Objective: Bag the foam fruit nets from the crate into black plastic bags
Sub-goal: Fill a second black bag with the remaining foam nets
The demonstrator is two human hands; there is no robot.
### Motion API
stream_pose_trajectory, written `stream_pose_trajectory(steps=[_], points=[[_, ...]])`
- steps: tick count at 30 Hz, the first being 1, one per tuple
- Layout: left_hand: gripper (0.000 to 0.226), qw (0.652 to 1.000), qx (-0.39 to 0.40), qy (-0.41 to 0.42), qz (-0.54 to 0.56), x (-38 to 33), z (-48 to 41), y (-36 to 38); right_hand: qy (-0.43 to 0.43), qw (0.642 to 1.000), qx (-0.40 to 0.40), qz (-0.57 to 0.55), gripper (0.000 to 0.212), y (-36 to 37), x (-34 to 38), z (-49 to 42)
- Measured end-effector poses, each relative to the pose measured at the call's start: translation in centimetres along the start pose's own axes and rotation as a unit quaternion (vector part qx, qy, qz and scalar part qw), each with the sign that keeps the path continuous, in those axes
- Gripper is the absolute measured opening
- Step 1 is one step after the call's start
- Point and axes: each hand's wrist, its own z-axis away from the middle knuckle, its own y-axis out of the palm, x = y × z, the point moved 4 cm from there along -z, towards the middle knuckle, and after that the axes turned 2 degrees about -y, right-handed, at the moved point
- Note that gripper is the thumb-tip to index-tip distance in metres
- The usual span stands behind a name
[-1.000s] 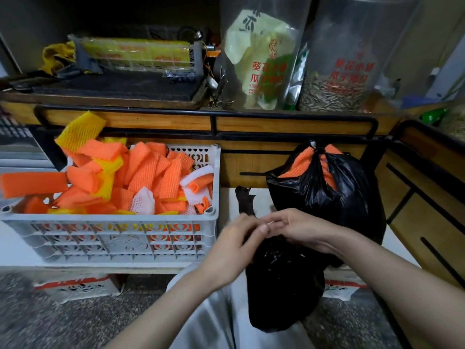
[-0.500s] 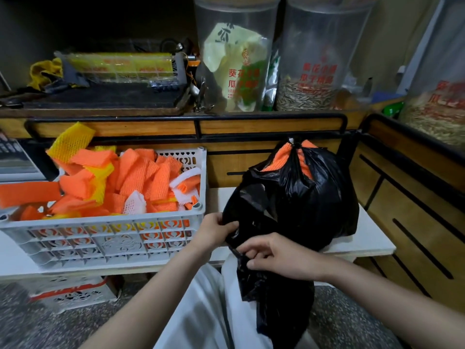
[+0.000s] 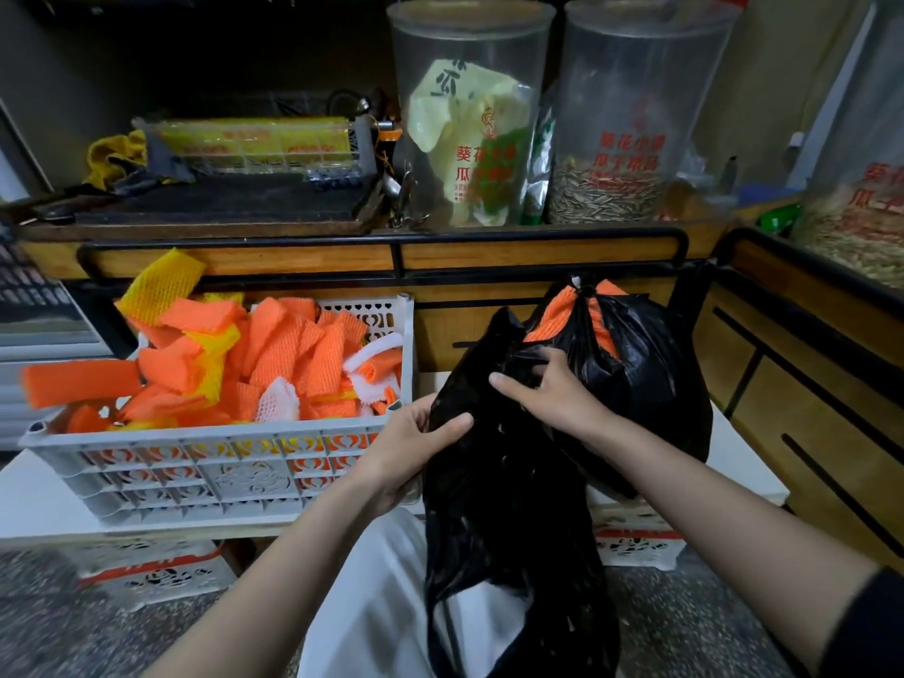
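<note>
Empty black bag (image 3: pixel 508 521) limp, crinkled, glossy; left hand (image 3: pixel 411 450) and right hand (image 3: pixel 550 391) both grip its top edge.

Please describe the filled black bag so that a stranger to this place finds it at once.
Find the white crate of orange foam nets on the low white shelf, then look right. The filled black bag sits there against the wooden counter. Unlike the limp empty bag held before it, it bulges, is knotted on top, and shows orange nets at the knot.
</note>
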Motion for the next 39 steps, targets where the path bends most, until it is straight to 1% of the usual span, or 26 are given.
stream_pose_trajectory(steps=[1, 2, 3, 5, 7, 9, 11, 13, 15, 17, 19, 20, 21, 23, 25, 27, 29, 31, 32, 33, 35, 36, 38, 39], points=[[0.017, 1.000, 0.012, 0.005, -0.006, 0.0, 0.1, -0.1, 0.004, 1.000, 0.006, 0.007, 0.083, 0.5, 0.2, -0.3], [0.018, 1.000, 0.023, 0.009, -0.014, -0.1, 0.1, -0.2, 0.000, 1.000, 0.008, 0.025, 0.074, 0.8, 0.4, -0.6], [0.017, 0.999, 0.031, 0.014, -0.024, -0.2, 0.2, -0.4, -0.010, 0.999, 0.003, 0.044, 0.061, 1.1, 0.7, -0.9], [0.012, 0.998, 0.027, 0.015, -0.046, -0.4, 0.2, -1.2, -0.031, 0.998, -0.013, 0.044, 0.033, 1.0, 1.2, -1.5], [0.008, 0.997, 0.000, 0.019, -0.070, -0.7, 0.1, -2.6, -0.024, 0.999, -0.023, 0.011, 0.018, 0.0, 1.5, -2.1], [0.013, 0.994, -0.052, 0.029, -0.089, -1.3, -0.1, -4.2, -0.011, 0.998, -0.036, -0.041, 0.013, -1.5, 1.6, -3.0], [0.021, 0.983, -0.123, 0.059, -0.124, -2.3, -0.3, -6.0, -0.011, 0.996, -0.078, -0.051, 0.014, -3.5, 1.8, -3.7], [0.022, 0.955, -0.190, 0.107, -0.202, -3.4, -0.7, -8.1, -0.022, 0.991, -0.128, -0.017, 0.020, -5.5, 1.9, -4.3], [0.024, 0.936, -0.218, 0.132, -0.242, -4.1, -1.2, -9.9, -0.035, 0.986, -0.162, 0.016, 0.025, -7.3, 1.9, -4.6], [0.026, 0.927, -0.217, 0.138, -0.273, -4.2, -1.8, -11.2, -0.064, 0.983, -0.168, 0.041, 0.021, -8.4, 2.4, -4.6], [0.021, 0.906, -0.197, 0.118, -0.356, -4.3, -2.6, -11.4, -0.091, 0.985, -0.136, 0.051, 0.022, -8.5, 3.1, -4.4], [0.019, 0.895, -0.174, 0.103, -0.398, -4.6, -3.0, -10.9, -0.102, 0.987, -0.113, 0.051, 0.024, -8.3, 3.5, -4.4], [0.023, 0.887, -0.151, 0.090, -0.427, -5.0, -3.4, -10.4, -0.113, 0.988, -0.090, 0.049, 0.025, -8.0, 4.0, -4.5], [0.045, 0.883, -0.112, 0.091, -0.446, -6.2, -4.6, -9.2, -0.135, 0.988, -0.059, 0.048, 0.023, -7.2, 5.0, -4.8], [0.062, 0.878, -0.088, 0.103, -0.460, -7.3, -6.0, -7.8, -0.158, 0.986, -0.042, 0.042, 0.020, -6.5, 6.0, -5.2], [0.073, 0.863, -0.089, 0.107, -0.486, -7.8, -7.5, -6.9, -0.184, 0.982, -0.029, 0.038, 0.022, -5.7, 7.0, -5.7], [0.079, 0.846, -0.109, 0.106, -0.511, -7.6, -9.1, -6.5, -0.210, 0.977, -0.027, 0.035, 0.024, -5.1, 7.7, -6.1], [0.074, 0.834, -0.142, 0.083, -0.527, -6.7, -10.3, -7.0, -0.223, 0.974, -0.030, 0.024, 0.023, -4.6, 8.3, -6.7], [0.066, 0.828, -0.162, 0.066, -0.533, -6.2, -10.8, -7.6, -0.225, 0.974, -0.029, 0.020, 0.023, -4.4, 8.6, -6.9], [0.055, 0.820, -0.180, 0.060, -0.539, -5.7, -11.2, -8.0, -0.227, 0.973, -0.029, 0.017, 0.022, -4.3, 8.8, -7.3], [0.022, 0.810, -0.206, 0.074, -0.543, -5.1, -11.5, -8.5, -0.242, 0.970, -0.032, 0.005, 0.019, -3.9, 9.2, -8.4], [0.014, 0.813, -0.214, 0.089, -0.534, -5.0, -11.6, -8.6, -0.248, 0.968, -0.033, -0.001, 0.018, -3.7, 9.3, -9.2], [0.021, 0.821, -0.237, 0.111, -0.507, -5.1, -11.9, -9.0, -0.255, 0.966, -0.042, -0.006, 0.016, -3.3, 9.6, -10.8], [0.021, 0.824, -0.254, 0.122, -0.491, -5.5, -12.0, -9.2, -0.261, 0.964, -0.052, -0.007, 0.016, -3.2, 9.8, -11.6]])
